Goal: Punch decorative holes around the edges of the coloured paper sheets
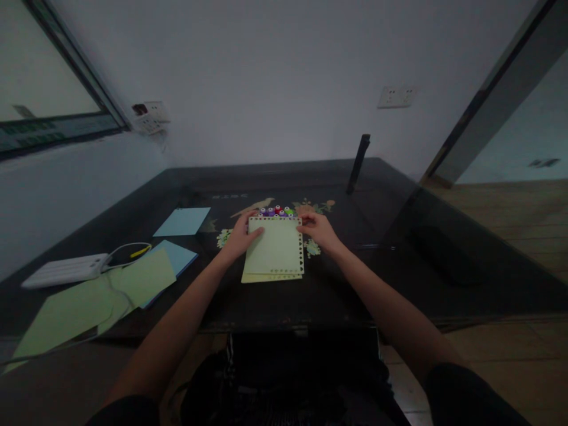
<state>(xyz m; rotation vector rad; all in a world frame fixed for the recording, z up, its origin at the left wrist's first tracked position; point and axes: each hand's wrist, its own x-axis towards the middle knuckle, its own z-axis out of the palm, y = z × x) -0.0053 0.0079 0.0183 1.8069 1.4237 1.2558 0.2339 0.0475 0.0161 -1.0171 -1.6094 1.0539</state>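
Observation:
A pale green sheet of paper (277, 248) with small shapes punched along its top and right edges is between my two hands over the table. Below its lower edge shows a yellowish sheet (252, 278), also with a punched edge. My left hand (241, 236) grips the upper left side, thumb on the front. At the upper right corner, my right hand (320, 231) pinches the edge. Just behind the paper stand several small purple, red and green pieces with white round tops (278, 210), partly hidden by it.
On the left of the dark table (275, 307) lie a blue sheet (184, 222), another blue sheet (180, 257), green sheets (75, 305) and a white power bank (66, 270) with a cable. A black upright bar (357, 164) stands at the back right.

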